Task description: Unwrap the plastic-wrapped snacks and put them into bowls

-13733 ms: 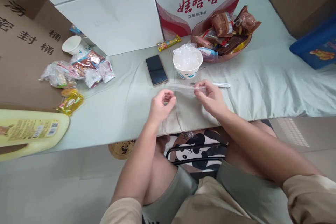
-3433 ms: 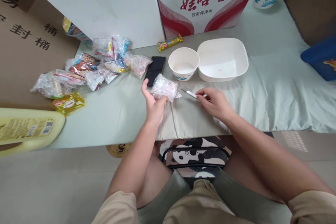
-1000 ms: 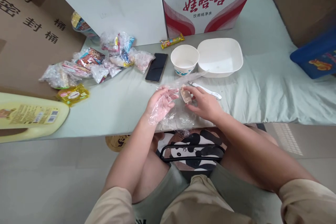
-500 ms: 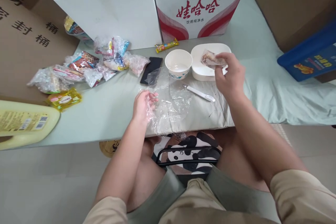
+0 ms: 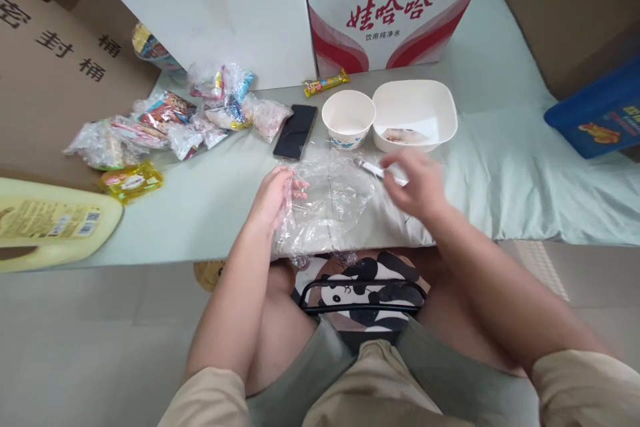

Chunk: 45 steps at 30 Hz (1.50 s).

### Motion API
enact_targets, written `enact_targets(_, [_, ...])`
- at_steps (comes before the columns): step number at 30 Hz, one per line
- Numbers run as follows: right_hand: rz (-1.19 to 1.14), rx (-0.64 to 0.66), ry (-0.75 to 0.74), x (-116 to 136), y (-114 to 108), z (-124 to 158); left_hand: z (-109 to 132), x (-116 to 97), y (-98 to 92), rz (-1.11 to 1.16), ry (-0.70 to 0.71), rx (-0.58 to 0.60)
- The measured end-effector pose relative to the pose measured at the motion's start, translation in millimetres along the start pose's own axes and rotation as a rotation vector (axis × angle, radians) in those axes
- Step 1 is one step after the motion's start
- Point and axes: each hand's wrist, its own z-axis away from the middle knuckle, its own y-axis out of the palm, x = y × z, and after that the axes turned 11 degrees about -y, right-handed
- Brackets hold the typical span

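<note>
Nearest, the left hand [image 5: 276, 197] sits loosely curled among the crumpled clear plastic wrap [image 5: 333, 200], though whether it pinches the film cannot be told, while the right hand [image 5: 416, 181], blurred, has let go of the snack packet [image 5: 404, 135] and hangs with fingers parted over the white cutter [image 5: 369, 167], contact unconfirmed. Beyond them, the packet, held above the white container [image 5: 417, 97] half a second earlier, now lies inside it by the near wall, beside the paper cup [image 5: 349, 138]; this item's unwrapping and transfer is judged complete.
</note>
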Motion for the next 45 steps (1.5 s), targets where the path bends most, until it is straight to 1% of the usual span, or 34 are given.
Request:
enact_targets(2, [-0.113, 0.172, -0.122, 24, 21, 4, 2, 1, -6.2, -0.059, 0.024, -0.006])
enact_targets(4, [-0.110, 0.314, -0.138, 39, 39, 5, 1, 1, -15.3, -0.066, 0.054, -0.039])
enact_targets(6, [-0.060, 0.416, -0.097, 44, 49, 4, -2, 0, -28.5, -0.056, 0.104, -0.126])
enact_targets(8, [-0.044, 0.500, -0.097, 41, 49, 3, -6, 0, -44.8, -0.068, 0.177, -0.258])
enact_targets(10, [-0.046, 0.560, -0.133, 36, 44, 4, -7, 0, -59.8, -0.078, 0.328, -0.410])
enact_targets(11, [-0.047, 0.579, -0.152, 33, 41, 5, -4, 1, -64.9, -0.076, 0.447, -0.470])
enact_targets(12, [-0.046, 0.593, -0.167, 31, 38, 6, 0, 3, -67.5, -0.092, 0.580, -0.491])
enact_targets(13, [-0.045, 0.604, -0.178, 29, 36, 7, 7, 5, -67.2, -0.133, 0.714, -0.464])
enact_targets(14, [-0.046, 0.609, -0.185, 28, 35, 7, 14, 9, -64.0, -0.218, 0.831, -0.382])
enact_targets(15, [-0.050, 0.609, -0.192, 27, 35, 8, 21, 13, -58.3, -0.400, 0.870, -0.201])
enact_targets(16, [-0.058, 0.606, -0.199, 26, 35, 8, 27, 17, -50.9, -0.596, 0.880, 0.007])
enact_targets(17, [-0.068, 0.599, -0.210, 24, 35, 7, 30, 21, -42.8, -0.761, 0.876, 0.174])
enact_targets(18, [-0.078, 0.592, -0.223, 23, 35, 7, 30, 25, -35.0, -0.882, 0.881, 0.283])
enact_targets(19, [-0.085, 0.584, -0.237, 20, 35, 7, 28, 28, -28.7, -0.981, 0.891, 0.346])
enact_targets(20, [-0.086, 0.576, -0.247, 17, 34, 7, 23, 30, -24.7, -1.068, 0.877, 0.357])
enact_targets(21, [-0.083, 0.567, -0.250, 14, 33, 7, 17, 31, -23.3, -1.131, 0.844, 0.315])
enact_targets(24, [-0.057, 0.530, -0.215, 2, 24, 9, 0, 31, -32.3, -1.247, 0.732, 0.212])
enact_targets(27, [-0.040, 0.461, -0.161, -5, 13, 13, -6, 29, -46.2, -1.274, 0.661, 0.187])
enact_targets(30, [-0.037, 0.393, -0.104, -2, 9, 16, -7, 28, -53.6, -1.273, 0.632, 0.153])
enact_targets(32, [-0.008, 0.396, -0.084, 2, 12, 19, -10, 27, -56.5, -1.267, 0.615, 0.137])
enact_targets(34, [0.032, 0.426, -0.090, 4, 16, 21, -14, 25, -60.0, -1.243, 0.595, 0.143])
enact_targets(36, [0.053, 0.434, -0.116, 3, 17, 21, -17, 23, -64.3, -1.184, 0.593, 0.146])
enact_targets(38, [0.027, 0.381, -0.148, 2, 12, 20, -14, 20, -68.6, -1.090, 0.616, 0.130])
enact_targets(40, [-0.098, 0.332, -0.161, 3, 1, 18, -7, 17, -71.9, -0.930, 0.626, 0.097])
enact_targets(41, [-0.204, 0.336, -0.136, 4, -6, 17, -3, 16, -73.0, -0.818, 0.610, 0.089])
enact_targets(43, [-0.473, 0.411, 0.001, 5, -20, 16, 5, 13, -73.5, -0.557, 0.539, 0.113])
enact_targets(45, [-0.705, 0.538, 0.206, 3, -30, 16, 7, 10, -71.0, -0.360, 0.446, 0.152])
